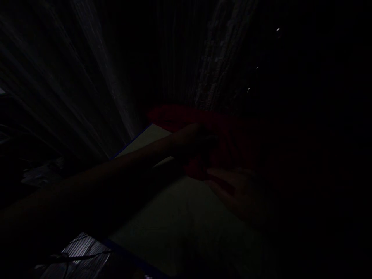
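Head view showed a red cloth (171, 114) lying in loose folds across the far part of a pale bench (186, 209), its right side fading into darkness. One corner of it came forward toward the wearer, bunched between the two hands. The right hand (238, 192) was at that near edge, its grip together on the red cloth, with a fold between thumb and forefinger. The left hand (192, 135) was farther away, on top of the cloth; its fingers were lost in shadow, so I could not tell whether its grip was apart or clamped. The left forearm (136, 157) stretched over the bench from the lower left.

The bench had a flat, dull greenish surface, and blue edging (128, 145) ran along its far left side and again along its near side. Below it, at the lower left, a shiny, ribbed, pale object (84, 250) caught some light, with a dark cord (78, 257) across it.

The room was very dark. Tall, pale streaked folds (110, 77) rose behind the bench on the left, and a few small bright glints (278, 29) showed at the upper right. Everything farther right was too black to make out.
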{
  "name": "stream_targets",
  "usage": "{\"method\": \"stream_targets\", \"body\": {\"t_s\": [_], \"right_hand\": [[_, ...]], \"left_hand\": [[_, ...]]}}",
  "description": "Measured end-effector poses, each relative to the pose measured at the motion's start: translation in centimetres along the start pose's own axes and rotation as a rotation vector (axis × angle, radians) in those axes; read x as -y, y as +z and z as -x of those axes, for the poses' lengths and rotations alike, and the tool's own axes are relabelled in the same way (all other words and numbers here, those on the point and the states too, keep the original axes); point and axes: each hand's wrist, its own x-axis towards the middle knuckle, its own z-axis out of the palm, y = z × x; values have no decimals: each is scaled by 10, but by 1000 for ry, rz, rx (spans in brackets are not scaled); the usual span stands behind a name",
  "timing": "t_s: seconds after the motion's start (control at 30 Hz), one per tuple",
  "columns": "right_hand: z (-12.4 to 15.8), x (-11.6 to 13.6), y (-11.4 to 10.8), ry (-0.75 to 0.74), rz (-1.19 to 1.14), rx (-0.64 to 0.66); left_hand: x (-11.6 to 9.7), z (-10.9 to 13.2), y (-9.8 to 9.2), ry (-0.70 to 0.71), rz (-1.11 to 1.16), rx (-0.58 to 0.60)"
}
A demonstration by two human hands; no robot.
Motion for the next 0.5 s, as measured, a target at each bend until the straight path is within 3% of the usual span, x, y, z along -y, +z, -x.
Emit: {"method": "stream_targets", "body": {"t_s": [0.1, 0.3, 0.4, 0.5], "right_hand": [[-2, -2, 0, -12, -16, -58], [-11, -7, -8, 84, -26, -308], [-13, -12, -9, 59, -57, -318], [-13, -13, -7, 28, -98, -300]], "left_hand": [[-2, 2, -1, 47, -73, 78], [4, -6, -4, 188, -120, 185], [9, -9, -3, 234, -59, 215], [5, -5, 0, 168, 15, 161]]}}
